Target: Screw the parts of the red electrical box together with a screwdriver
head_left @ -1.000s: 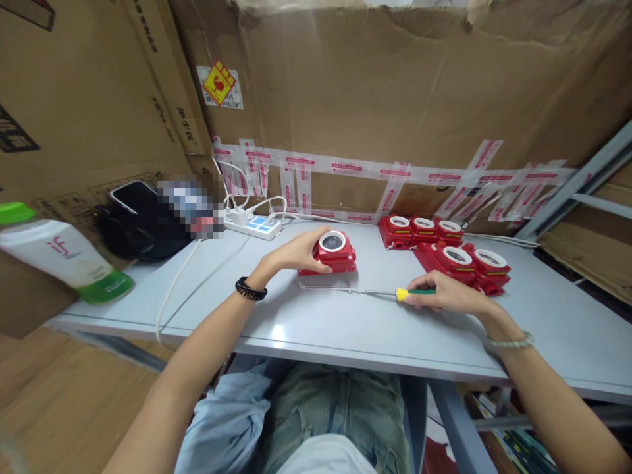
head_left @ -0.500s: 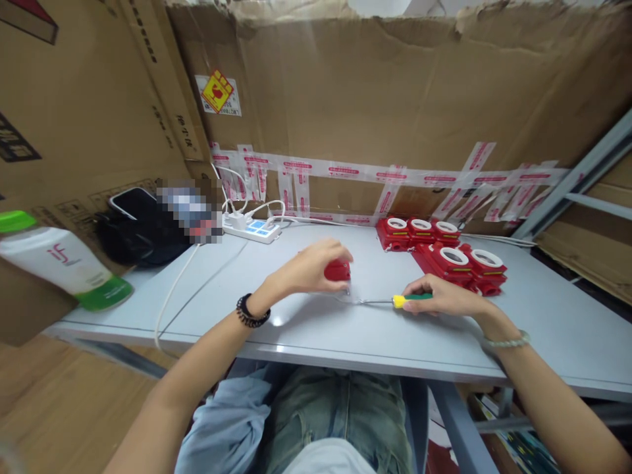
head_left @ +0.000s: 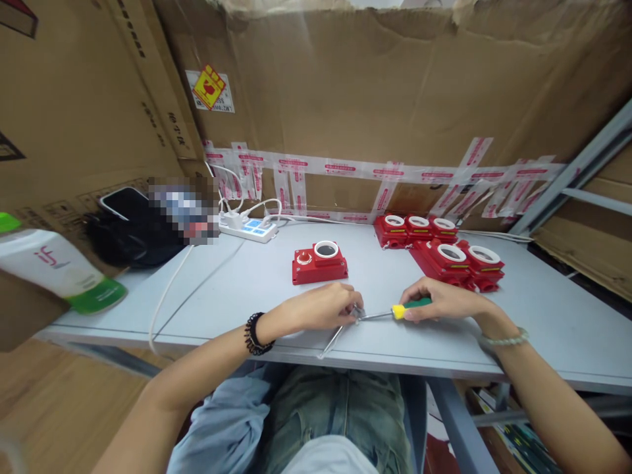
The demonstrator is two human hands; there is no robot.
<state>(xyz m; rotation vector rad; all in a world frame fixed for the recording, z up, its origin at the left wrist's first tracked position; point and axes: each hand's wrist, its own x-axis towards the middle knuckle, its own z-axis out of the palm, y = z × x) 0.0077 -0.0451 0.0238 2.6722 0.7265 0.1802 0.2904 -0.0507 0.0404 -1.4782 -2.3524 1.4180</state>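
My right hand [head_left: 439,303] grips a screwdriver [head_left: 411,305] by its green and yellow handle, the shaft pointing left. At its tip, the fingers of my left hand [head_left: 330,306] are closed in a pinch on a small, shiny thing I cannot make out. A thin, pale, silvery strip [head_left: 332,342] slants from below those fingers towards the table's front edge. Just beyond my left hand, a red box [head_left: 320,271] lies on the table. It bears a red knob in a white ring and a larger white-rimmed round window.
Several more red boxes [head_left: 447,263] with white rings stand at the back right. A white power strip [head_left: 249,227] with plugged-in cables lies back left, near a black bag [head_left: 133,240] with a phone and a white-green bottle [head_left: 64,270]. Cardboard [head_left: 336,85] walls the table [head_left: 237,289].
My left hand has let go of the red box, which now rests on the table. It has moved nearer to me, to the screwdriver's tip. My right hand keeps hold of the screwdriver.
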